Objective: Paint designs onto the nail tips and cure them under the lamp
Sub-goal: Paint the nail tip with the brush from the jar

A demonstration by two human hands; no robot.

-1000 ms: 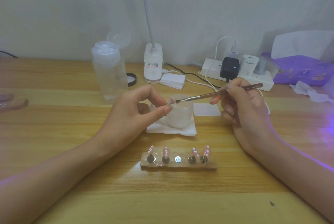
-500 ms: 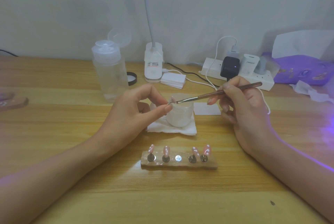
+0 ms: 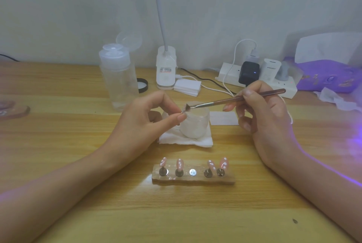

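Wooden holder block (image 3: 194,181) sits near you with four pink, white-dotted nail tips (image 3: 223,163) standing on it, and its middle metal stud (image 3: 193,172) is bare. The fifth small pale nail tip (image 3: 184,109) is up in front of the frosted white jar (image 3: 195,125), pinched between the thumb and forefinger of your left hand (image 3: 143,121). Your right hand (image 3: 262,117) grips the slim reddish-handled brush (image 3: 225,101) like a pen, bristles touching that tip.

Over the last second little has shifted. The bristle end has crept slightly up and left across the tip, and both hands have kept their places. That reads as a fine stroke under way, so the design on this piece is probably unfinished. Curing is yet to come; the lamp itself is out of view, with only purple light spilling in from the right edge.
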